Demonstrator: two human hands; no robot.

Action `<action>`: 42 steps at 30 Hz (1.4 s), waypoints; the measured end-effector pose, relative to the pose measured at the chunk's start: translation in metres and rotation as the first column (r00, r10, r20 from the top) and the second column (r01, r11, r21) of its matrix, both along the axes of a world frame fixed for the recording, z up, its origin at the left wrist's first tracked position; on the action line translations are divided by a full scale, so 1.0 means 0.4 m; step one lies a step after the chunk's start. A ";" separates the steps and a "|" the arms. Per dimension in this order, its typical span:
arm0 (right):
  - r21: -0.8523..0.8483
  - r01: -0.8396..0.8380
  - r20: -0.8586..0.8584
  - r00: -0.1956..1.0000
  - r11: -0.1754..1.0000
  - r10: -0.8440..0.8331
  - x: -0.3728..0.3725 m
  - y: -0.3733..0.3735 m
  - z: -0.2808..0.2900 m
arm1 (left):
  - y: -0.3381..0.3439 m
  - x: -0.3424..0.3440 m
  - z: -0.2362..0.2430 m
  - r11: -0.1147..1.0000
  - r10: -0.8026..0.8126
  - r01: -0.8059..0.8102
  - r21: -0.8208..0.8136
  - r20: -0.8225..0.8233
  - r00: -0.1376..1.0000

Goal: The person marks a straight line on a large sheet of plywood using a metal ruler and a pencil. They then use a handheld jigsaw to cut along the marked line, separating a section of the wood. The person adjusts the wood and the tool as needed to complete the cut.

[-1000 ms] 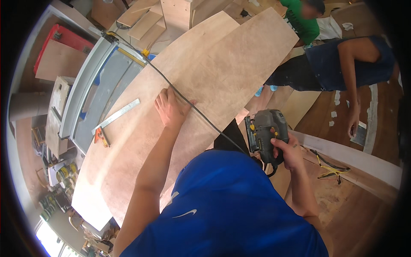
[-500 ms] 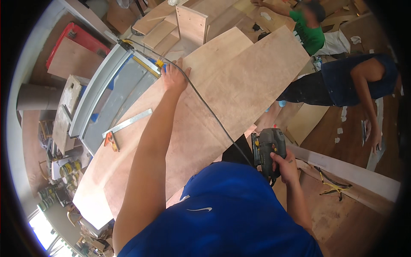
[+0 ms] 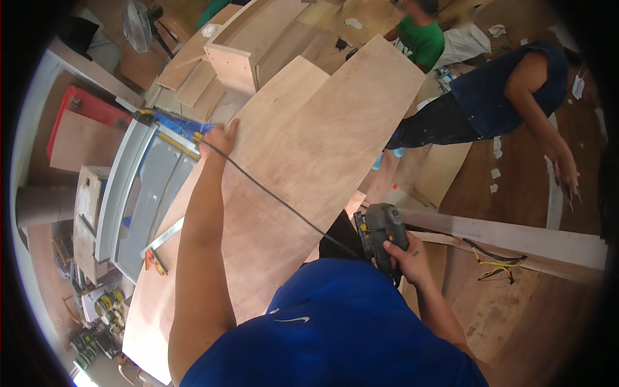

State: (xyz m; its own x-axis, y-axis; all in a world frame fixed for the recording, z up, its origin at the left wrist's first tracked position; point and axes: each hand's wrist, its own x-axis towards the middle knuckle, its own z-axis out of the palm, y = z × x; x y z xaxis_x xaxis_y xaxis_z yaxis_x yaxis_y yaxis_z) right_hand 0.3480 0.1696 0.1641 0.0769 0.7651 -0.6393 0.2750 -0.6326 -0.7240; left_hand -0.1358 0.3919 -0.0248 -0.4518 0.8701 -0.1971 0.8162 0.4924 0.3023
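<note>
My right hand (image 3: 412, 259) is closed round the body of a dark grey jigsaw (image 3: 385, 233), held beside my right hip, off the board. A black power cord (image 3: 277, 197) runs from it across a large plywood sheet (image 3: 296, 151) to my left hand. With fingers curled, my left hand (image 3: 220, 138) grips the sheet's far left edge, beside a yellow-and-blue part of the grey saw table; its fingertips are partly hidden. A combination square (image 3: 164, 238) with an orange head lies by the sheet's left edge, partly behind my left forearm.
On the left stands the grey saw table (image 3: 153, 184) with a metal rail. A wooden box frame (image 3: 232, 64) is beyond the sheet. A co-worker in dark blue (image 3: 509, 93) bends at the right; another in green (image 3: 422, 42) is farther back. Yellow-and-black wires (image 3: 496, 261) lie at right.
The view has shifted. My left hand has gone from lying spread on the sheet to curling at its edge. The jigsaw stays in my right hand.
</note>
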 end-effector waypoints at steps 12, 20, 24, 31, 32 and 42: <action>0.013 -0.079 0.002 0.997 0.997 0.079 -0.014 0.021 -0.036 | -0.039 -0.018 -0.041 0.981 -0.020 0.021 0.193 -0.006 1.000; 0.014 -0.055 0.002 0.998 0.998 0.055 -0.011 -0.014 -0.028 | -0.256 0.048 -0.036 0.918 -0.220 0.274 0.287 -0.207 0.953; 0.047 -0.039 0.017 0.999 0.998 0.038 -0.001 -0.051 -0.029 | -0.376 0.047 0.016 0.948 -0.168 0.199 0.250 -0.140 0.976; 0.165 0.161 -0.038 0.987 0.973 -0.157 0.032 -0.149 -0.073 | -0.453 0.102 -0.042 0.928 -0.109 0.077 0.363 0.066 0.992; 0.154 0.179 -0.061 0.983 0.972 -0.171 0.027 -0.150 -0.074 | -0.454 0.097 -0.044 0.888 -0.093 0.024 0.459 0.129 0.987; 0.167 0.272 -0.215 0.948 0.948 -0.234 0.063 -0.156 -0.046 | -0.155 -0.074 -0.079 0.667 0.328 -0.626 0.403 0.596 0.733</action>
